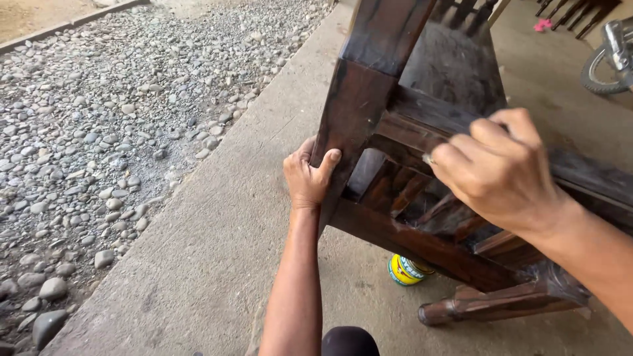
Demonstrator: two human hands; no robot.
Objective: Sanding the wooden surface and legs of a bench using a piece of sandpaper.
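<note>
I saw a bed of grey pebbles (112, 118) lying left of the concrete floor (217, 257). A yellow can (407, 270) lay on its side on that floor, and part of a wheel (603, 62) showed at the upper right, with something small and pink (542, 26) further back.

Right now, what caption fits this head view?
Left hand steadies a dark wooden chair; right hand works its rail.

Glossy dark-stained wooden chair (422, 132); rough matt concrete floor (217, 250); smooth grey pebbles (99, 132).
</note>
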